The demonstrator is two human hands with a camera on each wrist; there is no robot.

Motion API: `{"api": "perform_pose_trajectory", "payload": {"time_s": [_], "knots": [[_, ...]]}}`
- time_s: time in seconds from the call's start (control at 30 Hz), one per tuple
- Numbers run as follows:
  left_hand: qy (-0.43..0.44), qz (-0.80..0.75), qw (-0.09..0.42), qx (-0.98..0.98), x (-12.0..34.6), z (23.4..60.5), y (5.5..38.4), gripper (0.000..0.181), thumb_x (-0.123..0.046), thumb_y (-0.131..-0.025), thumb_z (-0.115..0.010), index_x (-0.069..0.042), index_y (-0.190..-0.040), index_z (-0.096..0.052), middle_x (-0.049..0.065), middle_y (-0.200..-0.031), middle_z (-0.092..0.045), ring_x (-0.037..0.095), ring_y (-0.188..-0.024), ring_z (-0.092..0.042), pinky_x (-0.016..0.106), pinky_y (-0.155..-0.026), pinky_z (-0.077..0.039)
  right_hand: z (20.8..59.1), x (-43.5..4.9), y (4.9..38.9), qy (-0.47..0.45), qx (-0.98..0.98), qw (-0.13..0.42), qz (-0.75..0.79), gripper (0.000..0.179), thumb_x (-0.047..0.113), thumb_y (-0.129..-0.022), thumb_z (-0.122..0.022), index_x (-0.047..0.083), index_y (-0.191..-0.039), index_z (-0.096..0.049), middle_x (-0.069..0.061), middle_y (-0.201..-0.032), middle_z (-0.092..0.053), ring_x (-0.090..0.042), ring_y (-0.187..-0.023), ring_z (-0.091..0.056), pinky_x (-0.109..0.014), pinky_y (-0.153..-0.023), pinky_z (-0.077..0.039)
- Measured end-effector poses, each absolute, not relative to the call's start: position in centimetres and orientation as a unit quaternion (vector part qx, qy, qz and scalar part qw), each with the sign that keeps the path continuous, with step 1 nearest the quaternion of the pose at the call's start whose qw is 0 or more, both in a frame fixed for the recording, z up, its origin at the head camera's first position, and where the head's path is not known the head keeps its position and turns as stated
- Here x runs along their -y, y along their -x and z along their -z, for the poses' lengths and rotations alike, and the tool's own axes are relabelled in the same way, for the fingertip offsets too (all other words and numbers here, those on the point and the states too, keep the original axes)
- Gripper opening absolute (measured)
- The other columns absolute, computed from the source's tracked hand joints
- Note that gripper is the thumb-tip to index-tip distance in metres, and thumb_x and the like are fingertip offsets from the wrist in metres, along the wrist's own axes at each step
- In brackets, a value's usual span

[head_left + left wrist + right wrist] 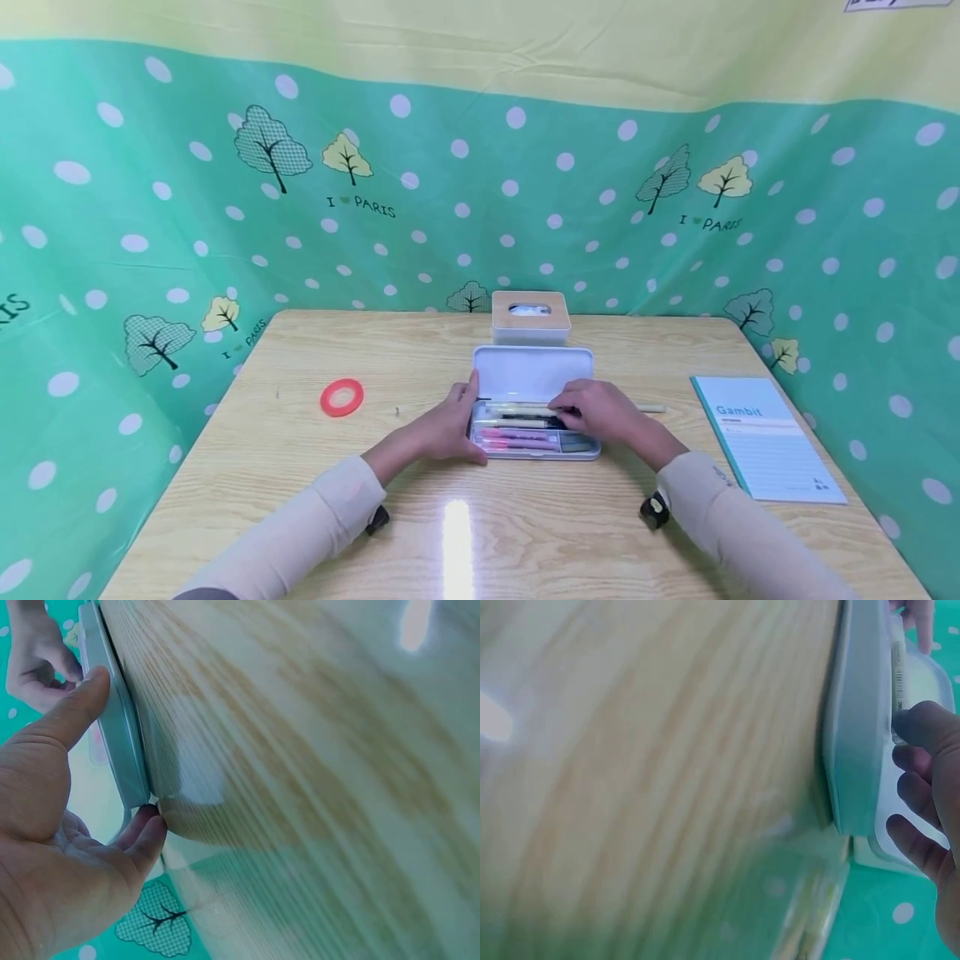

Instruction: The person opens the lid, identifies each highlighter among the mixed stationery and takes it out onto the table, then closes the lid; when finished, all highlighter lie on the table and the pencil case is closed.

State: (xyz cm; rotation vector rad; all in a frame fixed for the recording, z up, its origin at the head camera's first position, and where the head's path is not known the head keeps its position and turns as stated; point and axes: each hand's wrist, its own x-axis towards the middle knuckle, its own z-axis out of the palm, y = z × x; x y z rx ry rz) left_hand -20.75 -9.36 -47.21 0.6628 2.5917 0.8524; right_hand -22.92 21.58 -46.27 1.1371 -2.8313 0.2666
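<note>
A pale pencil case (pixel 536 455) lies on the table with its lid (pixel 534 372) raised at the back. Inside are several pens, among them pink ones (pixel 519 439) in the front section and darker items (pixel 576 442) at the front right. My left hand (pixel 450 425) grips the case's left end, thumb at the front edge and fingers toward the back, as the left wrist view also shows. My right hand (pixel 603 408) reaches in over the right side and pinches the end of a light-barrelled pen (pixel 898 675) with a printed barcode.
Behind the case stands a tissue box (pixel 530 335) with a wooden top. A red tape roll (pixel 328 403) lies to the left, a Gambit notebook (pixel 772 442) to the right. A thin pale stick-like item (pixel 652 408) pokes out beyond my right hand.
</note>
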Motion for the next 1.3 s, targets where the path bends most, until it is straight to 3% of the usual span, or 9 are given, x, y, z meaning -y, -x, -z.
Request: {"api": "perform_pose_trajectory", "payload": {"time_s": [0.37, 0.67, 1.3], "knots": [[-0.233, -0.300, 0.159, -0.911, 9.4, 47.3, 20.8, 0.146, -0.041, -0.070, -0.093, -0.009, -0.162, 0.016, 0.027, -0.161, -0.023, 0.041, -0.138, -0.048, 0.047, -0.119, -0.040, 45.0, -24.6, 22.9, -0.335, 0.935, 0.064, -0.096, 0.017, 0.020, -0.091, -0.075, 0.022, -0.108, -0.080, 0.004, -0.100, -0.076, -0.012, -0.091, -0.070, -0.033, -0.082, -0.061], [-0.235, -0.305, 0.159, -0.909, 9.5, 47.7, 20.9, 0.146, -0.042, -0.070, -0.093, -0.010, -0.162, 0.017, 0.028, -0.161, -0.022, 0.041, -0.140, -0.046, 0.046, -0.121, -0.038, 45.1, -27.8, 22.7, -0.313, 0.939, 0.100, -0.101, 0.017, 0.016, -0.087, -0.078, 0.022, -0.104, -0.081, 0.006, -0.091, -0.075, -0.007, -0.076, -0.064, -0.024, -0.067, -0.056], [-0.233, -0.308, 0.163, -0.908, 9.5, 47.7, 20.9, 0.146, -0.042, -0.070, -0.093, -0.012, -0.162, 0.017, 0.027, -0.162, -0.022, 0.040, -0.141, -0.045, 0.046, -0.121, -0.038, 46.0, -34.0, 21.7, -0.283, 0.947, 0.117, -0.097, 0.016, 0.012, -0.085, -0.080, 0.016, -0.101, -0.081, 0.007, -0.082, -0.071, -0.003, -0.069, -0.059, -0.022, -0.058, -0.051]]}}
